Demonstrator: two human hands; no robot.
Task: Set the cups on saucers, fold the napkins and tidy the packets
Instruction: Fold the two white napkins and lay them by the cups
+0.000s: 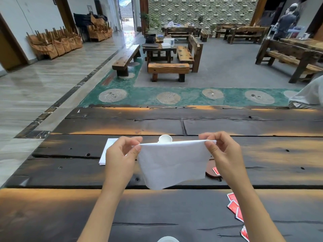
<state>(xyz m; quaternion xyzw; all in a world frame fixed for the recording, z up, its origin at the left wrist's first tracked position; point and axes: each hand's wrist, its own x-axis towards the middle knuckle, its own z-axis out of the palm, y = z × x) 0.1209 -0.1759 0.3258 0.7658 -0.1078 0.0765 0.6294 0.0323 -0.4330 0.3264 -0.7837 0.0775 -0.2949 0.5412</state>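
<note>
Pinching the top corners of a white napkin (pixel 172 163), the left hand (pixel 120 154) and right hand (pixel 222 152) hold it hanging above the middle of the worktop (pixel 70 203). A white cup (pixel 165 138) shows just beyond it, another folded napkin (pixel 106 151) lies left, and red packets (pixel 234 205) lie scattered near the right edge.

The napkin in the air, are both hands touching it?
Touching. The head view shows the left hand and right hand each pinching a top corner of the napkin.

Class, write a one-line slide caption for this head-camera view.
Both hands, left hand and right hand, pinch a white napkin above the wooden table.
</note>
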